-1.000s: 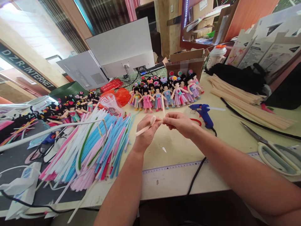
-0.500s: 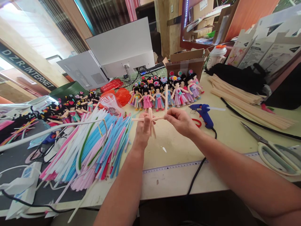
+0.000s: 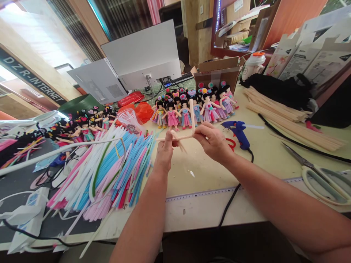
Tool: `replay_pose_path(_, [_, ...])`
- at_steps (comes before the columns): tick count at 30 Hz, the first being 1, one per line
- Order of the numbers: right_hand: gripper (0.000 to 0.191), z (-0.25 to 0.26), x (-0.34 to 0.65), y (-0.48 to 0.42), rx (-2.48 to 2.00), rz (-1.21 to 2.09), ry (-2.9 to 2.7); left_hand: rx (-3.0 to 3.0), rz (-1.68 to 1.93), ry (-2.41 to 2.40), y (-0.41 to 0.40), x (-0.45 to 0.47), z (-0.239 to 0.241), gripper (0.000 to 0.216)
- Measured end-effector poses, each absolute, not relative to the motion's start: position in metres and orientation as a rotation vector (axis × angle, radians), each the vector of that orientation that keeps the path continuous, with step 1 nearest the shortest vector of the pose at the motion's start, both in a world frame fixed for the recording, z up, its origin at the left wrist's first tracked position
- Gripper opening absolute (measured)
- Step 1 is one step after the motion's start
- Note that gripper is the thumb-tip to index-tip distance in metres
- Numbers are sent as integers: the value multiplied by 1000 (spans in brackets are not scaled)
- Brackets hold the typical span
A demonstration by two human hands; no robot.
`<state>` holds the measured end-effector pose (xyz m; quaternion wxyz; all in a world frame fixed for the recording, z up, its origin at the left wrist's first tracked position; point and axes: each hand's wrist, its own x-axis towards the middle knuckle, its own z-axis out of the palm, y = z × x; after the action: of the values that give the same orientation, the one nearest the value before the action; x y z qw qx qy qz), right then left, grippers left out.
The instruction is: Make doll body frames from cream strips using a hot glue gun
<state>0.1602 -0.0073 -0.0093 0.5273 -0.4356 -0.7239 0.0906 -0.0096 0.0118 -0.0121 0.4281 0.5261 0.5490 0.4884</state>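
Observation:
Between my two hands, above the table, is a beige figure of bent and twisted pipe cleaners [image 3: 186, 137]. My left hand [image 3: 164, 148] pinches its left part between thumb and fingers, with short ends sticking out to the left and below. My right hand [image 3: 210, 140] grips the right end, where one length stands upright. Several finished pipe-cleaner dolls [image 3: 185, 111] with black hair and coloured skirts stand just behind. A blue glue gun [image 3: 240, 133] lies to the right of my right hand, near a red ring-shaped handle [image 3: 230, 144].
Left of my hands lies a big heap of coloured pipe cleaners [image 3: 109, 168]. Beige pipe-cleaner bundles [image 3: 290, 117] and large scissors [image 3: 320, 177] are at the right. A ruler strip [image 3: 203, 193] runs along the front. A monitor [image 3: 145, 54] and a cardboard box [image 3: 219, 71] stand behind.
The beige figure has turned a little in my hands, and its loose ends near my left hand have swung and blur. My right hand has shifted slightly; both hands keep their hold.

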Motion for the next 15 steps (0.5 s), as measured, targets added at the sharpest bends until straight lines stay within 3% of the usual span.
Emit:
replay_pose_path(6, [20, -6, 161, -10, -1078, 204, -1782, 1267, 972, 1248, 13, -13, -10, 64])
replay_pose_path(15, [21, -9, 160, -8, -1076, 199, -1831, 1002, 817, 986, 7, -11, -1, 24])
